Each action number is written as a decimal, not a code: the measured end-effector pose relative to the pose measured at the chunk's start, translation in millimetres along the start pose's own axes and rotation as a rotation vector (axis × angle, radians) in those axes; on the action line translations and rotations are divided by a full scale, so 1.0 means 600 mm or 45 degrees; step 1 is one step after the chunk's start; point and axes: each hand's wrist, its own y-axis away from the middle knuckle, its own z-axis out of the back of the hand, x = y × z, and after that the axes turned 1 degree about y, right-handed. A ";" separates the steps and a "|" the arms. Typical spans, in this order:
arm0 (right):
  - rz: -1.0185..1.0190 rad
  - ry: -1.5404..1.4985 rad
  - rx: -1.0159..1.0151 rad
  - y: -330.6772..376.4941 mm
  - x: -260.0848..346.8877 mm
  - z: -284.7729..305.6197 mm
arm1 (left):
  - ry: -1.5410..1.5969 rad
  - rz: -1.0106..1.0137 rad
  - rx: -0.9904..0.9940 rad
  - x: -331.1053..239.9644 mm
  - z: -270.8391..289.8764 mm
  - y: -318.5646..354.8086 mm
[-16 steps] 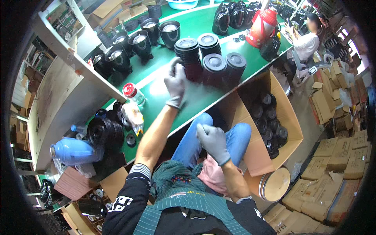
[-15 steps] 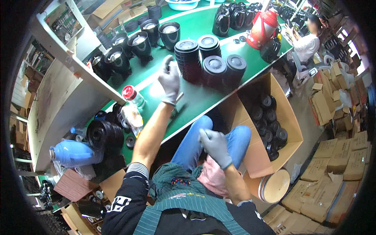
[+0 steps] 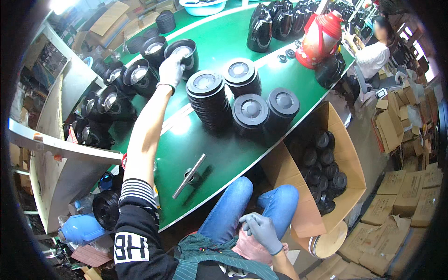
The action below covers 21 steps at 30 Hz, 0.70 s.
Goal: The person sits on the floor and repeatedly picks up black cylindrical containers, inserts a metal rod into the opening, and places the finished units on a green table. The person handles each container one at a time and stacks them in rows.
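Note:
My left hand (image 3: 171, 73), in a grey glove, reaches over the green-topped table to a black cup-shaped housing (image 3: 193, 58) with a pale metal inside. Its fingers are closed over the near rim. Over my lap, beside a pink cloth (image 3: 247, 249), my gloved right hand (image 3: 262, 231) is loosely curled; nothing shows in it. Stacks of round black lids (image 3: 205, 83) stand to the right of my left forearm. On the table near my knees, a metal rod (image 3: 189, 176) lies across a small dark round part (image 3: 192, 177).
More black housings (image 3: 139, 74) line the far left. A red vacuum flask (image 3: 319, 39) and several black jug bodies (image 3: 260, 30) stand at the back right. An open cardboard box (image 3: 345, 144) of black round parts is beside my right knee. Another person (image 3: 373, 53) sits beyond.
My left hand has moved forward and left, from beside the lid stack to the black housing. The right hand has lowered slightly over my lap, its fingers looser. The view has shifted.

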 end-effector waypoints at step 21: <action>1.855 1.117 0.258 0.070 0.293 -0.005 | 0.794 -0.721 0.855 -0.321 0.670 0.400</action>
